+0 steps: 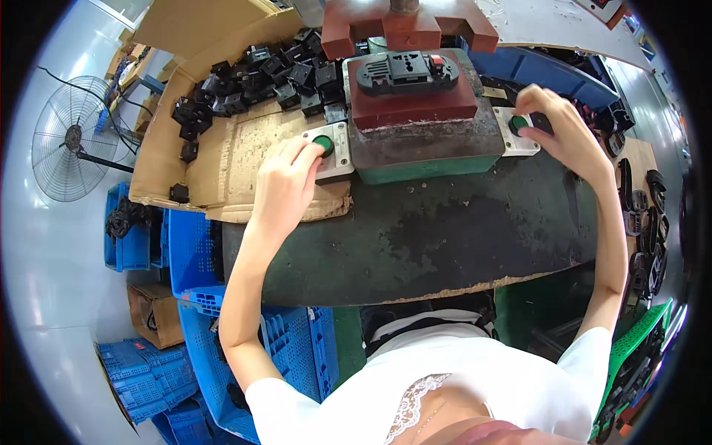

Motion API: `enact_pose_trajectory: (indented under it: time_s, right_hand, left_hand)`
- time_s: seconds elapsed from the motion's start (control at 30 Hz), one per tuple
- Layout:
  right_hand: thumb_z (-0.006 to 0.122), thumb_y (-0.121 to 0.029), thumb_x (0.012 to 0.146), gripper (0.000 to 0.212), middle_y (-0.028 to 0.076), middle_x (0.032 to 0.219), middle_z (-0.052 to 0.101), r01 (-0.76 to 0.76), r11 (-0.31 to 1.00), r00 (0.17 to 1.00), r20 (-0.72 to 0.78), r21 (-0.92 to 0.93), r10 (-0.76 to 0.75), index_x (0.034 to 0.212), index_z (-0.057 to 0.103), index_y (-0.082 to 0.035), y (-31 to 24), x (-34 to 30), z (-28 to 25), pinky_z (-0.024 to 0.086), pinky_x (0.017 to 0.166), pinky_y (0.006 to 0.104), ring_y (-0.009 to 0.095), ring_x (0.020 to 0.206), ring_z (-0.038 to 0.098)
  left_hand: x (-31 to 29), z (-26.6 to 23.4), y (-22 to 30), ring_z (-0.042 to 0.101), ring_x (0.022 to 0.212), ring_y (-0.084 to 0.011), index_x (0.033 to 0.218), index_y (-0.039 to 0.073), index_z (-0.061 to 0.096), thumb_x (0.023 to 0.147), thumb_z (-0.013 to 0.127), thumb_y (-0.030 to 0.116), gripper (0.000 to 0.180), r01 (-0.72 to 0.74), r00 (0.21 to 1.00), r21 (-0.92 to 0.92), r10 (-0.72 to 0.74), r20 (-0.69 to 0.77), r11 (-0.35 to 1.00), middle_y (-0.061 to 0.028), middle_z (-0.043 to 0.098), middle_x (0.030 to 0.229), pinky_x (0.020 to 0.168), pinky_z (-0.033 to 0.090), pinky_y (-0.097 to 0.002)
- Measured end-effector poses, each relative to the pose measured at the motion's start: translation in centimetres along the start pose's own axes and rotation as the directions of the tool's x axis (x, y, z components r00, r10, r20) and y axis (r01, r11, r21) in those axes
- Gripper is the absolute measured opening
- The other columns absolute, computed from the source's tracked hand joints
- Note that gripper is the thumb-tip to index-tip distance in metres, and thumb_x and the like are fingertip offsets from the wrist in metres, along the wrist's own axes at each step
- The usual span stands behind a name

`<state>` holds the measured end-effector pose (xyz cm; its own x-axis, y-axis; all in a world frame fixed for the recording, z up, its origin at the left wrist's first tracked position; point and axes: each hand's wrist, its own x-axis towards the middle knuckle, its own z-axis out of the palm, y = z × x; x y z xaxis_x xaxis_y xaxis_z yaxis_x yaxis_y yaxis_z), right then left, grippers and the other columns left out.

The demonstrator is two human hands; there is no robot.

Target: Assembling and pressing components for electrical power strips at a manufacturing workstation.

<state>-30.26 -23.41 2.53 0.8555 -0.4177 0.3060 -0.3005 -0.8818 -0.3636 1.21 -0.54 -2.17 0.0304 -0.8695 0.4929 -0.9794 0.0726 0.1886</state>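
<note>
My left hand (pixel 285 182) reaches to a green push button (pixel 323 145) on a pale control box. Its fingers are drawn together, with the tips at the button. My right hand (pixel 558 126) is at a second green push button (pixel 518 124); the thumb rests on it, and the curled fingers stand apart from the thumb. Between the hands, a black plastic housing with socket openings (pixel 408 70) lies on a dark red block (pixel 414 111) on the press base (pixel 426 167). Above and behind it hangs a notched red press plate (pixel 410 28), apart from the housing.
Many black socket parts (pixel 259 74) fill an open cardboard box (pixel 245 144) at left. The dark worktable (pixel 430 237) has a frayed front edge. Blue crates (pixel 204 348) and a fan (pixel 73 137) stand left; a blue bin (pixel 549 70) and black housings (pixel 645 222) lie right.
</note>
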Motion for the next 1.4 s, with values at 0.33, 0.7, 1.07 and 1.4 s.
enact_pose_trajectory:
  time_s: [0.33, 0.7, 1.07, 1.4]
  right_hand:
    - [0.064, 0.005, 0.076, 0.025, 0.011, 0.096, 0.059, -0.068, 0.993, 0.992, -0.110, -0.099, 0.057, 0.097, 0.053, -0.001, 0.3, -2.6, 2.1, 0.050, 0.079, 0.0348, 0.026, 0.089, 0.063]
    - [0.064, 0.007, 0.071, 0.022, 0.011, 0.085, 0.055, -0.044, 0.998, 0.998, -0.056, -0.050, 0.041, 0.089, 0.051, 0.002, 0.6, -1.8, 1.7, 0.046, 0.077, 0.0356, 0.028, 0.084, 0.056]
    - [0.062, 0.006, 0.078, 0.010, 0.004, 0.082, 0.056, -0.076, 0.905, 0.992, -0.064, 0.419, 0.113, 0.084, 0.055, 0.002, 3.7, -3.8, 0.8, 0.044, 0.070, 0.0272, 0.012, 0.081, 0.056]
    - [0.054, -0.020, 0.091, 0.033, 0.017, 0.112, 0.060, -0.550, 0.624, 0.834, -0.405, -0.555, 0.375, 0.118, 0.053, 0.000, 32.7, -25.4, -10.1, 0.040, 0.093, 0.0341, 0.030, 0.106, 0.056]
  left_hand:
    - [1.1, 0.0, -0.4, 0.057, 0.087, -0.0279, 0.093, 0.004, 0.054, 0.076, 0.059, -0.002, 0.019, -0.078, 0.997, -0.054, 0.079, 0.014, 0.995, -0.0095, 0.060, 0.088, 0.080, 0.041, -0.0366]
    - [2.4, -1.0, 0.0, 0.055, 0.084, -0.0291, 0.086, 0.005, 0.053, 0.072, 0.059, -0.003, 0.017, -0.074, 0.984, -0.019, 0.076, 0.162, 0.997, -0.0100, 0.060, 0.082, 0.078, 0.043, -0.0379]
    - [2.4, -0.8, -0.3, 0.058, 0.082, -0.0293, 0.086, 0.003, 0.054, 0.071, 0.062, -0.004, 0.019, -0.094, 0.982, -0.013, 0.095, 0.162, 0.995, -0.0104, 0.060, 0.082, 0.073, 0.044, -0.0374]
    - [7.7, 1.7, -1.0, 0.058, 0.103, -0.0284, 0.114, 0.000, 0.051, 0.085, 0.066, 0.027, 0.043, 0.021, 0.999, -0.368, -0.030, -0.017, 0.930, -0.0173, 0.060, 0.107, 0.089, 0.043, -0.0372]
